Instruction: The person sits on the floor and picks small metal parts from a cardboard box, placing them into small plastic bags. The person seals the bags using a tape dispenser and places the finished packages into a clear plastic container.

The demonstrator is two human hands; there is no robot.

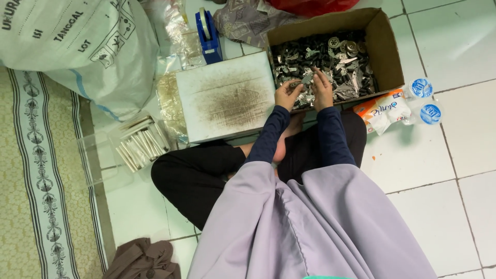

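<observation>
Currently both hands work at the near edge of one cardboard box (385, 49) | left hand (285, 94) and right hand (321, 90) fingers pinching small metal parts (330, 64) | open tiled floor (454, 170) right | two bottle caps (422, 88) beside the box.

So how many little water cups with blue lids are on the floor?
2. One water cup lies beside the cardboard box, and the other lies just below it, next to the snack packet. More could be hidden behind the packet.
</observation>
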